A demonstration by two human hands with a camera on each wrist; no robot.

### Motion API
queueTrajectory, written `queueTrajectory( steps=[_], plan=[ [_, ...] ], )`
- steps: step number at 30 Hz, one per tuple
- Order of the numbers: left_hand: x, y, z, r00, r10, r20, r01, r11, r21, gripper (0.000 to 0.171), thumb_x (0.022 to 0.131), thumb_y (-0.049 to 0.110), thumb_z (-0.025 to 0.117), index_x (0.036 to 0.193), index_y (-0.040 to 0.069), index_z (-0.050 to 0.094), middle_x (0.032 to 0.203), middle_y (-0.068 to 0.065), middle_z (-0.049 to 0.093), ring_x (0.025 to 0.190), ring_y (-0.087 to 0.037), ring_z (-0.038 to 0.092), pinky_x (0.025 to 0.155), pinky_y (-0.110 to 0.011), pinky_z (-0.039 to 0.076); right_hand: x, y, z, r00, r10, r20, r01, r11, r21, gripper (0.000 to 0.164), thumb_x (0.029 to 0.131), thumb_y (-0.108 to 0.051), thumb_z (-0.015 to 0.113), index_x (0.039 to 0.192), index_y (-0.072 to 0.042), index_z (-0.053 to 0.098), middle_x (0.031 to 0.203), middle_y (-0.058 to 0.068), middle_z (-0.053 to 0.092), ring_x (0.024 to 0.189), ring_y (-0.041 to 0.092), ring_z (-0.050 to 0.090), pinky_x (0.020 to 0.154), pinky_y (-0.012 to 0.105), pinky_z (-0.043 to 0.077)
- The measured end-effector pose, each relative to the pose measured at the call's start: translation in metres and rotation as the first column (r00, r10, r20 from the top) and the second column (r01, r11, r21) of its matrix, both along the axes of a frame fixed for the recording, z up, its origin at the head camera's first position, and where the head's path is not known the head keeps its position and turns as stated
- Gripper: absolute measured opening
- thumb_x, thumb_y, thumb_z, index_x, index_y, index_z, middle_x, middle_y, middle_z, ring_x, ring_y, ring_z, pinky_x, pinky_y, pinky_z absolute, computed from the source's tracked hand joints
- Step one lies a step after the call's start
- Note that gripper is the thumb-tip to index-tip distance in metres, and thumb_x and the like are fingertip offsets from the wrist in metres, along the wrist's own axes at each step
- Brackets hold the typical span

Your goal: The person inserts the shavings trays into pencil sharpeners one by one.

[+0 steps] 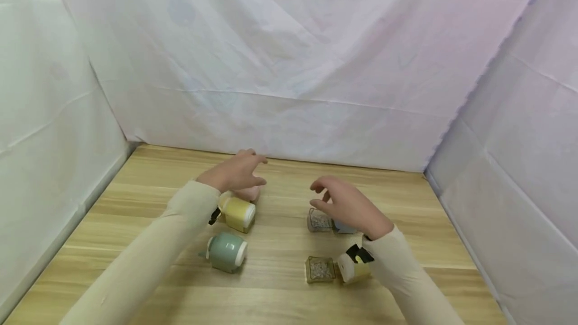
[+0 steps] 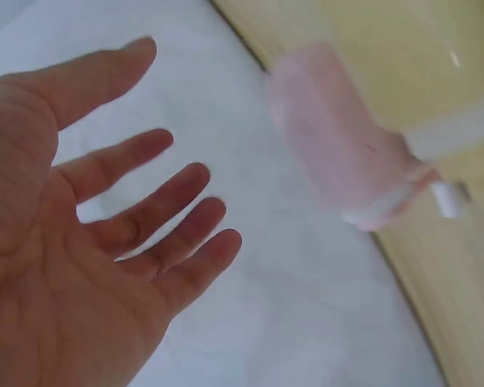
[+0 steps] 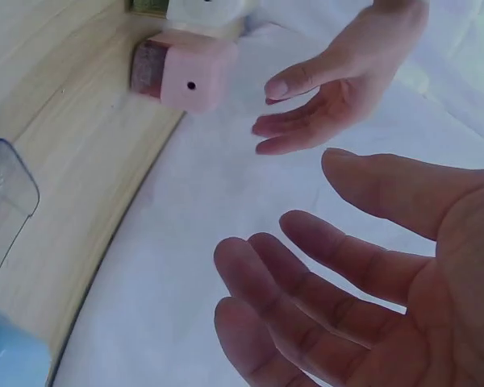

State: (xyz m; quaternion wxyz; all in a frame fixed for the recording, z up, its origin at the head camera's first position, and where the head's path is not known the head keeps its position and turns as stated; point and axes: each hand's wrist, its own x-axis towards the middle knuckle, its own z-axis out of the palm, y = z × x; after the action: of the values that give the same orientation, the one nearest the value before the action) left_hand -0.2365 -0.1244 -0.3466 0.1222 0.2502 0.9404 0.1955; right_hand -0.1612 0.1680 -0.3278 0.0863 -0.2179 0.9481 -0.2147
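Note:
My left hand (image 1: 237, 170) hovers over the far left of the table with relaxed, spread fingers and nothing in it. Just below it, partly covered, sits a pink pencil sharpener (image 1: 248, 193); the right wrist view shows the pencil hole in this pink sharpener (image 3: 198, 72). Opposite, my right hand (image 1: 347, 204) is raised with loosely bent fingers, also holding nothing. Beneath it are a blue sharpener (image 1: 344, 227), mostly hidden, and a clear shavings drawer (image 1: 319, 220) full of shavings. Nearer the left wrist stands a yellow sharpener (image 1: 238, 213).
A green crank sharpener (image 1: 227, 252) stands closer on the left. Under the right forearm, a pale yellow and white sharpener (image 1: 353, 269) sits beside another drawer of shavings (image 1: 320, 270). White cloth (image 1: 289, 64) walls the wooden table (image 1: 280, 245) at the back and sides.

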Motion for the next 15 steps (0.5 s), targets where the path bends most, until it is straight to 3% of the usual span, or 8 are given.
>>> queueTrajectory(
  steps=[6, 11, 15],
  plan=[
    [0.031, 0.018, 0.015, 0.987, 0.039, -0.157, -0.039, 0.999, 0.002, 0.057, 0.108, 0.028, 0.067, 0.157, 0.004, 0.052, 0.147, -0.022, 0.058, 0.133, -0.038, 0.056, 0.109, -0.051, 0.054, 0.024, 0.029, -0.003, 0.999, -0.043, 0.0, 0.043, 0.999, -0.021, 0.033, 0.106, -0.025, 0.071, 0.135, -0.011, 0.069, 0.133, 0.006, 0.072, 0.106, 0.016, 0.069, 0.085, 0.039, 0.059],
    [0.054, 0.034, 0.018, 0.937, 0.057, -0.343, -0.054, 0.998, 0.019, 0.05, 0.107, 0.026, 0.07, 0.147, -0.001, 0.06, 0.139, -0.021, 0.066, 0.126, -0.036, 0.065, 0.103, -0.048, 0.059, 0.044, 0.058, -0.008, 0.997, -0.072, -0.013, 0.072, 0.997, -0.009, 0.035, 0.103, -0.025, 0.075, 0.135, -0.011, 0.071, 0.134, 0.007, 0.073, 0.116, 0.027, 0.071, 0.092, 0.048, 0.061],
    [0.07, 0.044, 0.019, 0.903, 0.069, -0.424, -0.049, 0.997, 0.057, 0.045, 0.104, 0.025, 0.074, 0.141, 0.0, 0.065, 0.133, -0.018, 0.07, 0.123, -0.035, 0.067, 0.099, -0.046, 0.061, 0.056, 0.08, -0.019, 0.998, -0.011, -0.068, 0.014, 0.999, 0.035, 0.042, 0.098, -0.023, 0.08, 0.136, -0.006, 0.07, 0.135, 0.01, 0.074, 0.119, 0.034, 0.072, 0.098, 0.055, 0.06]
  ],
)
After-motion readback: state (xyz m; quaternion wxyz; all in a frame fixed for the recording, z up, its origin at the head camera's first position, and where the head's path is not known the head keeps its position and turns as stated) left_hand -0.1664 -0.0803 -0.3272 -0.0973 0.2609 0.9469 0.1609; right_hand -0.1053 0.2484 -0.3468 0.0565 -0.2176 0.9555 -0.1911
